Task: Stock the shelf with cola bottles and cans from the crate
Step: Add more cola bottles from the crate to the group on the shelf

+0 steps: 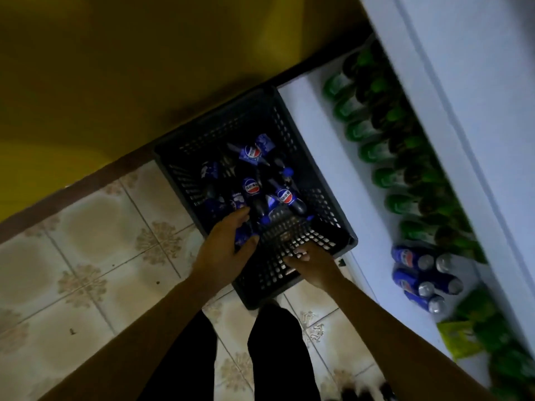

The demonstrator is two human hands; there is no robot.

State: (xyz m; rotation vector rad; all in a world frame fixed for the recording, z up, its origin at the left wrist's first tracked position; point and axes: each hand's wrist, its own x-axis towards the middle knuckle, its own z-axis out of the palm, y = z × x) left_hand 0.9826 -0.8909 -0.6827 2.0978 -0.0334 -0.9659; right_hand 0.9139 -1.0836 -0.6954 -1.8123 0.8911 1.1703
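Through the head camera, we are looking down into the dark crate (pixel 292 131), which is standing on the tiled floor (pixel 86 227) against the front edge of the white shelf (pixel 318 134). Several cola bottles (pixel 251 189) are lying jumbled inside it. The left grip (pixel 225 250) is curling its fingers round a blue cola container (pixel 243 237) at the crate's near-left corner; we cannot tell whether it is a bottle or a can. The right grip (pixel 312 267) is laying relaxed fingers on the crate's near wall and is holding nothing. A few cola cans (pixel 417 270) are already standing at the shelf's near end, beside a row of green bottles (pixel 373 153) running along the back.

We are judging the full bottles to be fairly heavy, stiff and smooth, so they are likely to slip if taken by the glossy label. We are favouring a wrap round the waist or just under the cap. Cans are lighter, dent easily, and are best held round the side.
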